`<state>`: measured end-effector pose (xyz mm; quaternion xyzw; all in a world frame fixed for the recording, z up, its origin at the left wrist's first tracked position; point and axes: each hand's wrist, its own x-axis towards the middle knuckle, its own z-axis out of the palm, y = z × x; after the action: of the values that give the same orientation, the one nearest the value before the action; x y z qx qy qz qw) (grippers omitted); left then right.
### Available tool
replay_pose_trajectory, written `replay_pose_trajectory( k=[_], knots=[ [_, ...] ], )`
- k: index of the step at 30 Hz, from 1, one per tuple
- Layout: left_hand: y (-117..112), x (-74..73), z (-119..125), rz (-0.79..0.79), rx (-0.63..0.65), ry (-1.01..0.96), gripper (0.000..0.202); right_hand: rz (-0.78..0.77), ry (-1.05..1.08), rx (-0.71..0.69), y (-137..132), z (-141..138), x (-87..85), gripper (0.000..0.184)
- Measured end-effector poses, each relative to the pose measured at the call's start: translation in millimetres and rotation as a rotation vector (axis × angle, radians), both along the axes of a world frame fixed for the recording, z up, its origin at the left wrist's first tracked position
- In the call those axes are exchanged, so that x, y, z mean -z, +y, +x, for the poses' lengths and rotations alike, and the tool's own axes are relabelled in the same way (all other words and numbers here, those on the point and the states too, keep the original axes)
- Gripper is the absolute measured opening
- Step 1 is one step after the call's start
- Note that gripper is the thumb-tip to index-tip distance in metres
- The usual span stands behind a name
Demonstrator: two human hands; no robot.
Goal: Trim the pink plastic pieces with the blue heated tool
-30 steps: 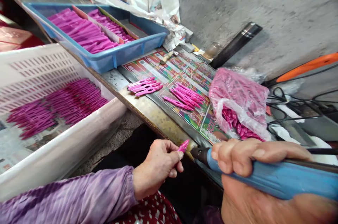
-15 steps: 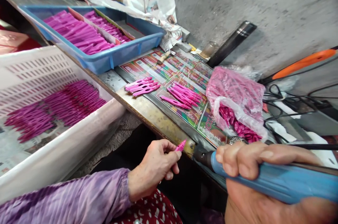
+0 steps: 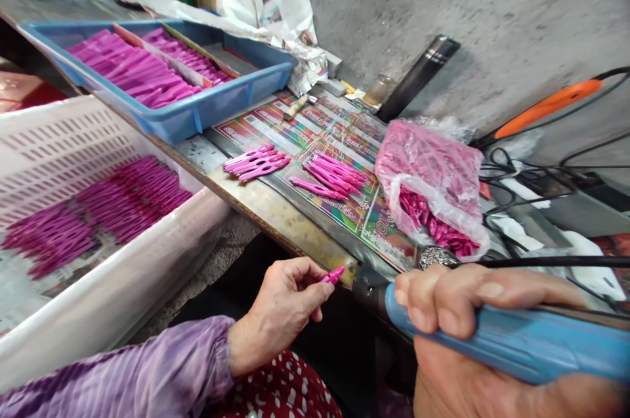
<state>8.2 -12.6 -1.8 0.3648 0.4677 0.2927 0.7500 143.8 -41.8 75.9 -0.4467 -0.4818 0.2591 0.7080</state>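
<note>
Concrete wall (image 3: 443, 4) behind a metal-edged desk (image 3: 275, 221). On the desk: a blue plastic tray (image 3: 197, 117) of magenta plastic pieces, a printed paper sheet (image 3: 339, 126) with lettering too distorted to read, and a clear plastic bag (image 3: 433, 168) of pink pieces. A white slatted crate (image 3: 123, 273) stands lower left. Left hand (image 3: 285, 313), grip closed on a pink plastic piece (image 3: 333, 275), held just off the desk edge. Right hand (image 3: 472, 300), grip closed around a corded blue-handled tool (image 3: 492, 333), its tip near the piece.
</note>
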Motion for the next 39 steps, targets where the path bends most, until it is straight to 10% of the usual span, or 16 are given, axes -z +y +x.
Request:
replay_pose_trajectory(
  k=[27, 39],
  knots=[
    [10.7, -3.4, -13.2, 0.115, 0.089, -0.038, 0.053, -0.214, 0.097, -0.124, -11.2, -6.6, 8.8, 0.030],
    [7.8, -2.0, -22.5, -0.139, 0.078, -0.429, 0.048, -0.476, -0.056, 0.189, -13.8, -22.7, 45.6, 0.023]
  ],
)
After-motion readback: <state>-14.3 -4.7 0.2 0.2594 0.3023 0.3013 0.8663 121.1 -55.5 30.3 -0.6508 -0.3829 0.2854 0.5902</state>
